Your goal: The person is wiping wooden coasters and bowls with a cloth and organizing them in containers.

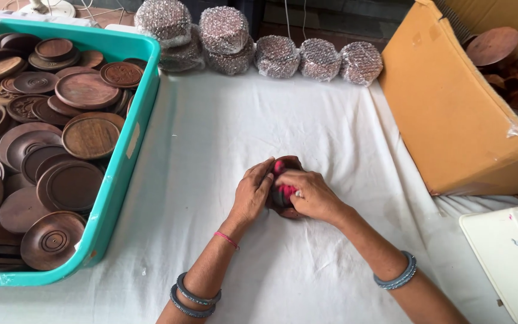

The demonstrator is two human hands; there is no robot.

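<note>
Table (pixel 307 138), covered w/ white cloth, fills centre of frame; serves as work surface.

Turquoise tub (pixel 142 102), left side of frame: holds loose dark wooden discs (pixel 85 90), stacked and overlapping, probably bulk stock kept within reach.

Cardboard box (pixel 451 114), upper right, tipped on its side w/ opening toward the right edge; more dark wooden pieces (pixel 499 48) visible inside.

Bubble-wrapped bundles (pixel 277 54), row along top centre at far edge of the table, some stacked two high. Wrap probably guards against scuffing.

White device (pixel 505 258), lower right corner; type cannot be told.

Small dark wooden piece (pixel 286 163), centre of frame, resting on the cloth, w/ a red-pink cloth (pixel 279 167) pressed against it.

Left hand (pixel 252 195): fingers curled against left side of the piece, steadying it. Right hand (pixel 310 193): closed over top and right side, covering most of it. Both hands meet around the piece; the table apparently takes its weight.
</note>
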